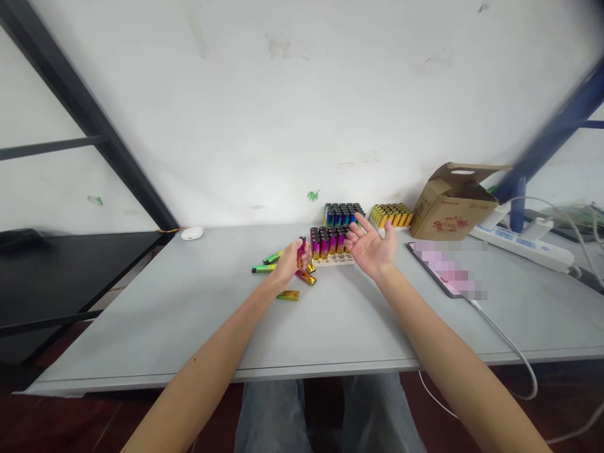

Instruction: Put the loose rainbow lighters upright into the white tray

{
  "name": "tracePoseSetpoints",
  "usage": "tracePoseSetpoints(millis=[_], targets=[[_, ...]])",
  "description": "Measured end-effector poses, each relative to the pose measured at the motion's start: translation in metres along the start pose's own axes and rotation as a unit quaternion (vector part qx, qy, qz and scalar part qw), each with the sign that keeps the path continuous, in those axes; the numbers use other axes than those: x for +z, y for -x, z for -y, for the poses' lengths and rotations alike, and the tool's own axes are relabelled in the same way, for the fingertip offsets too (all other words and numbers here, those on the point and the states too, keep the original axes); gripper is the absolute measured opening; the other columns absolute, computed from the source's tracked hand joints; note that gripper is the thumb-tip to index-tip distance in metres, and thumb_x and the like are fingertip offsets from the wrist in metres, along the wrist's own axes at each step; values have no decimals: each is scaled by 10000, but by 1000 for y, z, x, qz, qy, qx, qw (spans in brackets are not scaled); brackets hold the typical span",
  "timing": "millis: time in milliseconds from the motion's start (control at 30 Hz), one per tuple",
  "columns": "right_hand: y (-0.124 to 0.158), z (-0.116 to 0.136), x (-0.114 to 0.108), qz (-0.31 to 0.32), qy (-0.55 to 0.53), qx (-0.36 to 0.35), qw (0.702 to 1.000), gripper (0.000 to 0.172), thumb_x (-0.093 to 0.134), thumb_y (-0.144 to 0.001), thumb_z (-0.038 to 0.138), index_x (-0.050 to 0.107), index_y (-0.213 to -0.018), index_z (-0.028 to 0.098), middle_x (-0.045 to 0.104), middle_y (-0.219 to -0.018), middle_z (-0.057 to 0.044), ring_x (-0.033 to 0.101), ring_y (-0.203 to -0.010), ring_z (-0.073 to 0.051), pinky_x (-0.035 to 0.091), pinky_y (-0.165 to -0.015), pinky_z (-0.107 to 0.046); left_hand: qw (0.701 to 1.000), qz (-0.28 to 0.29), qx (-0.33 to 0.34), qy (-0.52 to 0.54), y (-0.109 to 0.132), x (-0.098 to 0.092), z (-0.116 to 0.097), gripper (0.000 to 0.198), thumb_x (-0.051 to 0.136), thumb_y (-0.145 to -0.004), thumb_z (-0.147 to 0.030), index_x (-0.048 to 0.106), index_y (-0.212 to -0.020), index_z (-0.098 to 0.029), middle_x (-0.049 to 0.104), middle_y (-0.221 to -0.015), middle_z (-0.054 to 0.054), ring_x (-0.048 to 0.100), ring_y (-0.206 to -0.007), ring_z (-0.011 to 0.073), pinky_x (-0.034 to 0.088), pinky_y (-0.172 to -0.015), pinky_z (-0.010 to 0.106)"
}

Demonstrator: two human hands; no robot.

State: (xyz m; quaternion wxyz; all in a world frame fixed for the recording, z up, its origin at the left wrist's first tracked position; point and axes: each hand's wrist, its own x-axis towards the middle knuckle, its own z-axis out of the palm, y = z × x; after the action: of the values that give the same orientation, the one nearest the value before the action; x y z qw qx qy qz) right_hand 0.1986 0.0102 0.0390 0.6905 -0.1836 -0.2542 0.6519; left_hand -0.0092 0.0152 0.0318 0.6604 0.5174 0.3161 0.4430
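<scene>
My left hand (pixel 287 263) is closed around a purple lighter (pixel 301 248), held upright with its dark top showing above the fingers. Several loose lighters, green-yellow and gold (pixel 288 295), lie on the table beneath and beside this hand. My right hand (pixel 372 250) is open, palm up and fingers spread, with nothing in it. It hovers at the right side of a white rack (pixel 336 260) with rows of holes. Purple-and-gold lighters (pixel 324 245) stand upright in the rack's back rows, while holes show along its front. My right hand covers part of that rack.
Behind stand blue-green lighters (pixel 334 216) and a block of yellow ones (pixel 394 216). An open cardboard box (pixel 448 207), a phone (pixel 436 267) on a cable and a white power strip (pixel 528 244) are at right. A white earphone case (pixel 192 234) lies at left.
</scene>
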Motion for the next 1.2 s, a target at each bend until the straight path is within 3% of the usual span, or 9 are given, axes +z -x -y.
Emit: tracePoseSetpoints(millis=[400, 533, 667, 867, 1000, 1100, 1200], targets=[[0, 0, 2, 0, -5, 8, 1000, 618, 209, -923, 633, 639, -1044, 207, 686, -750, -38, 612, -596, -158, 497, -542, -285, 1000, 2, -17, 19, 3, 9, -1, 315, 380, -918, -396, 407, -677, -196, 310, -602, -40, 317, -471, 94, 323, -458, 199], [0, 0, 2, 4, -2, 5, 1000, 622, 213, -920, 639, 642, -1033, 204, 692, -748, -38, 614, -596, -157, 498, -539, -283, 999, -9, -5, 31, 3, 7, 0, 340, 361, -932, -460, 441, -728, -201, 341, -631, -34, 372, -498, 105, 371, -478, 211], [0, 0, 3, 20, 39, -14, 999, 595, 268, -907, 657, 647, -999, 208, 694, -742, -33, 615, -598, -153, 501, -549, -281, 998, -4, 8, 58, 4, 6, -2, 296, 302, -947, -367, 475, -780, -195, 418, -685, -17, 457, -538, 114, 454, -547, 240], [3, -5, 11, 42, 121, -33, 991, 522, 412, -865, 650, 663, -943, 200, 646, -705, -14, 574, -575, -133, 464, -526, -255, 997, 2, 41, 59, 5, 8, 3, 305, 498, -908, -500, 468, -851, -202, 508, -753, -24, 510, -558, 99, 488, -509, 245], [6, -14, 11, 66, 259, -105, 958, 349, 582, -818, 544, 681, -926, 227, 626, -723, 7, 541, -601, -124, 447, -555, -251, 999, 5, 42, 2, 6, 10, 5, 372, 612, -831, -545, 501, -855, -191, 584, -756, -10, 572, -590, 110, 542, -548, 276], [10, -22, 10, 93, 382, -167, 904, 220, 688, -776, 417, 697, -904, 238, 623, -732, 9, 537, -645, -135, 451, -599, -269, 998, 26, 39, -39, 7, 12, 4, 361, 684, -794, -491, 598, -905, -159, 671, -829, 48, 658, -705, 146, 569, -706, 310], [15, -27, 13, 124, 460, -217, 852, 186, 696, -783, 362, 718, -920, 238, 648, -815, -20, 566, -724, -159, 462, -640, -298, 996, 36, 56, -60, 8, 13, 3, 365, 724, -778, -425, 648, -1027, -169, 715, -911, 78, 695, -817, 193, 564, -753, 310]])
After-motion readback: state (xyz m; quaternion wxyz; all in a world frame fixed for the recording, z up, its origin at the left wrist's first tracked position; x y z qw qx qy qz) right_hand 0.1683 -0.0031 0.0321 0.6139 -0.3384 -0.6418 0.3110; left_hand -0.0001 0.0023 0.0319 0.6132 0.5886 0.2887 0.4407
